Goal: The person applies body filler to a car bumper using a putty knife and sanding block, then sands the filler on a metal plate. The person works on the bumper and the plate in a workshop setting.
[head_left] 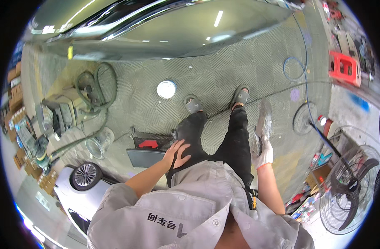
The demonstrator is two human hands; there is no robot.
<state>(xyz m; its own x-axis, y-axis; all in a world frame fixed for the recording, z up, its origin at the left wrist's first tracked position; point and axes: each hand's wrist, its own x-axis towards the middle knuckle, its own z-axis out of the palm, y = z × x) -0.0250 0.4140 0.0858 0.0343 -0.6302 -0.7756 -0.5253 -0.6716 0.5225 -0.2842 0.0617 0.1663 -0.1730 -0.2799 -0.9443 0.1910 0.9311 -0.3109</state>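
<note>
My bare left hand [177, 155] rests against my left thigh, its fingers spread. My right hand [262, 155], in a white knit glove, grips a long, flat grey tool [264, 118] with a scuffed surface, held beside my right leg; its exact kind is unclear. My feet stand in grey slippers on the textured floor [215, 74]. Above them in the view is the glossy dark side panel of a car [181, 29], with a small yellow tab [70, 52] near its lower left. A round white can [166, 89] sits on the floor left of my feet.
A machine with coiled hose [67, 108] stands left. A dark folding seat or case [146, 155] lies behind my left leg. A silver car [73, 195] is lower left. A blue hose [302, 66], red stool [343, 68], standing fan [350, 182] and cluttered shelves are right.
</note>
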